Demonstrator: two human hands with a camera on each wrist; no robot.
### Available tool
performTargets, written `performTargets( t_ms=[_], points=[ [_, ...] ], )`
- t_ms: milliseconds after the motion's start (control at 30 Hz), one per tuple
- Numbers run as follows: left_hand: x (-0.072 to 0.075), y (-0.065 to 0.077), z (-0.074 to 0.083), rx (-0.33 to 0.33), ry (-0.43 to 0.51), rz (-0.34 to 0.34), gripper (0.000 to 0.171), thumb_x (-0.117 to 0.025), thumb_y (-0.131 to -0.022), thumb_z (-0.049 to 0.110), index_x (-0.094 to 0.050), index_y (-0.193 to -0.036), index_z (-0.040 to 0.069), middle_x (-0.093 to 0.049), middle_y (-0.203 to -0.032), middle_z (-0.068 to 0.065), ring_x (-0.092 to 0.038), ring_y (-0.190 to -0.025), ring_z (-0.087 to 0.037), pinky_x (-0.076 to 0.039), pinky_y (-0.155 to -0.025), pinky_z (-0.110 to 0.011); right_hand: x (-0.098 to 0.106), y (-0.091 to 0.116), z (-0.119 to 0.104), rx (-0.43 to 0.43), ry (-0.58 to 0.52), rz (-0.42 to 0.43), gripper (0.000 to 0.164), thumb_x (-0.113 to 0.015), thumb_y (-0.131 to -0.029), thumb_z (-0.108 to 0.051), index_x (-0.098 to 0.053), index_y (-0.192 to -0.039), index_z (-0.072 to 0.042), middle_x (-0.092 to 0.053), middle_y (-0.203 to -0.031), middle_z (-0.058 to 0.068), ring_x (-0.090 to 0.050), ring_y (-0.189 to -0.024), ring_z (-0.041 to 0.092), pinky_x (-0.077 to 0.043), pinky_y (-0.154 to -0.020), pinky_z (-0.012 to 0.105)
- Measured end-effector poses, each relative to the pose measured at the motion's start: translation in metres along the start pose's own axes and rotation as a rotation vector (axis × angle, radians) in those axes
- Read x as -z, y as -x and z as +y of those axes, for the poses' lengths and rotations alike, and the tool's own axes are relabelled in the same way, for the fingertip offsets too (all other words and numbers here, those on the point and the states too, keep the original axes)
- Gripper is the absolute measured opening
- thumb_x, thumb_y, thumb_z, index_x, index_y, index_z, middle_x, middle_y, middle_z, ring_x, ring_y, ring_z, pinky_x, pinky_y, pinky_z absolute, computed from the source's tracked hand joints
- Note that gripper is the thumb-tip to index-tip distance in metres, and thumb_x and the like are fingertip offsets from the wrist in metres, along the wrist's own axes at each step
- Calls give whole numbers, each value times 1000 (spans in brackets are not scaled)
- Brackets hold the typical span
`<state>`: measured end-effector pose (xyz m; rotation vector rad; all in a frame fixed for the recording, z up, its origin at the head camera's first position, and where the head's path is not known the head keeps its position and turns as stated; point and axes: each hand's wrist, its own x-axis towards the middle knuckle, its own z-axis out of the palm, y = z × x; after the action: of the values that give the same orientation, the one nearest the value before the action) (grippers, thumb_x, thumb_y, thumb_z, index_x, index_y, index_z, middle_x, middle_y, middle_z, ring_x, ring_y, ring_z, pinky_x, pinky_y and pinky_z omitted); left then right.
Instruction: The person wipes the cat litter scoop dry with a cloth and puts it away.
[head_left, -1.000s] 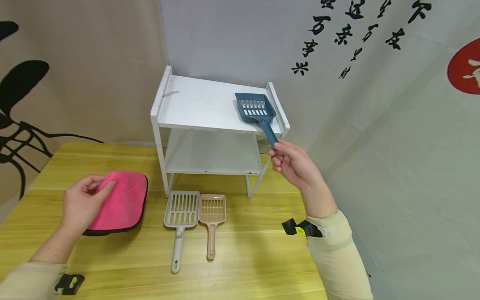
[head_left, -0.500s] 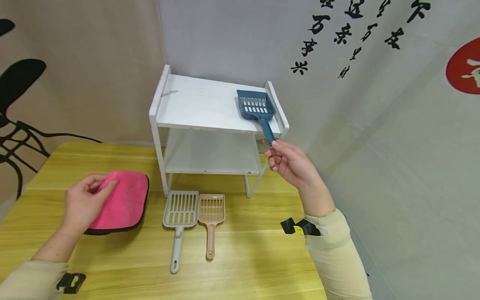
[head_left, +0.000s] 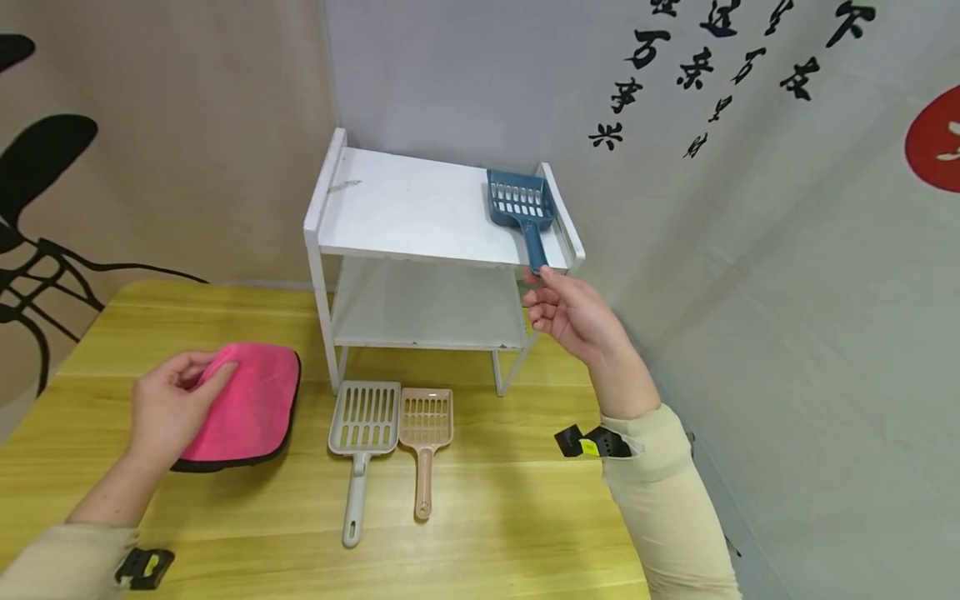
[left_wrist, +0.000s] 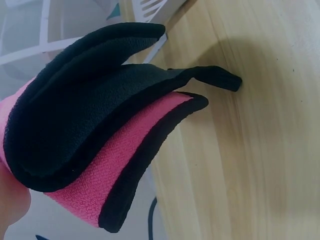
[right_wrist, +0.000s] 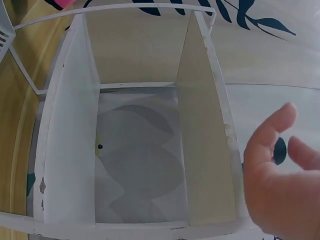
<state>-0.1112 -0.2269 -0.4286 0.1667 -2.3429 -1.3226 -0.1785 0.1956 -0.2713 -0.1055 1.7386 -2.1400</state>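
In the head view, my right hand (head_left: 573, 321) pinches the handle end of a dark blue litter scoop (head_left: 522, 200). The scoop lies at the right end of the white rack's top shelf, its slotted pan toward the back. In the right wrist view, my right hand (right_wrist: 280, 175) is beside the shelf edge, and most of the scoop is out of sight. My left hand (head_left: 168, 408) grips a folded pink cloth (head_left: 251, 404) with black edging just over the table. Its dark folds (left_wrist: 75, 110) show in the left wrist view.
A white two-tier rack (head_left: 420, 200) stands at the back of the wooden table (head_left: 480, 517). In front of it lie a grey slotted scoop (head_left: 365, 421) and a beige scoop (head_left: 426, 425), side by side. A printed curtain (head_left: 465, 75) hangs behind.
The blue scoop has slid back and slightly right across the top shelf, my right hand moving with it. My left hand and the cloth have barely moved.
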Motion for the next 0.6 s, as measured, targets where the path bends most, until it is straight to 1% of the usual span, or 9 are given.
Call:
performTargets(
  t_ms=[133, 200, 333, 433, 533, 600],
  points=[
    [0, -1, -3, 7, -16, -4, 8, -70, -84, 15, -65, -89, 10, -51, -69, 42, -50, -53, 11, -41, -47, -9, -1, -3, 2, -5, 27, 6, 32, -33, -103, -21, -59, -87, -12, -58, -68, -3, -51, -59, 8, -45, -59, 17],
    [0, -1, -3, 6, -17, -1, 8, -70, -84, 15, -65, -89, 10, -51, -69, 42, -50, -54, 12, -40, -48, -9, -1, -4, 1, 0, 29, 12, 32, -33, -103, -22, -58, -86, -13, -57, -68, -4, -51, -59, 7, -44, -58, 17],
    [-1, 0, -2, -3, -6, 6, 7, -70, -83, 12, -65, -88, 9, -52, -69, 42, -50, -54, 12, -40, -48, -9, -1, -8, 0, -9, -31, 39, 35, -33, -103, -25, -59, -83, -13, -58, -65, -4, -53, -57, 7, -45, -56, 17],
    [-2, 0, -1, -10, -3, 5, 8, -70, -83, 12, -65, -88, 7, -52, -69, 41, -50, -53, 11, -40, -48, -9, 1, -10, 1, -15, -81, 48, 37, -33, -103, -26, -60, -82, -12, -59, -63, -2, -54, -54, 7, -45, -55, 17],
    [-1, 0, 0, -10, -11, 7, 8, -70, -84, 12, -65, -88, 8, -51, -69, 41, -49, -54, 11, -40, -48, -9, 3, -10, 6, -12, -66, 34, 38, -32, -103, -29, -60, -83, -12, -59, -63, -3, -53, -54, 7, -45, -54, 18],
    [-1, 0, -1, -9, -14, 7, 8, -70, -84, 12, -65, -89, 8, -51, -69, 42, -49, -54, 12, -40, -48, -9, 6, -8, 11, -13, -36, 7, 38, -30, -103, -30, -59, -85, -13, -60, -64, -4, -53, -54, 7, -44, -54, 18]
  ],
)
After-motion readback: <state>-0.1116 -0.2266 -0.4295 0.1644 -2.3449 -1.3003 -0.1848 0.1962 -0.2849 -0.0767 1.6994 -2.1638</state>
